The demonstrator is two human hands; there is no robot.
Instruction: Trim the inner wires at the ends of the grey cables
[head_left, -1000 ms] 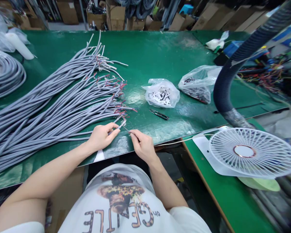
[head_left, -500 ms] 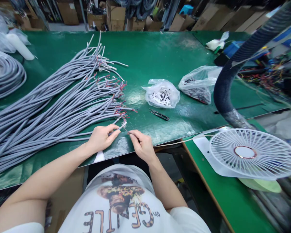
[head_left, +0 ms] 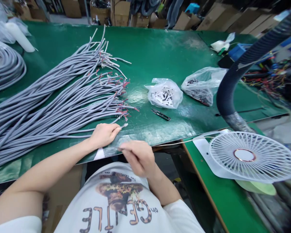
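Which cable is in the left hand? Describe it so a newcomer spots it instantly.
On the green table, find the broad spread of grey cables across the picture's left side. Follow its near edge to the left hand. The held cable is the one gripped there, whitish tip poking out past the hand; neighbouring cables lie loose, many showing red wires.

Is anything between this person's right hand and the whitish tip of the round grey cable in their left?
Nothing visible: only shiny green tabletop shows between the blurred right hand and the grey cable's whitish tip, which pokes past the left hand.
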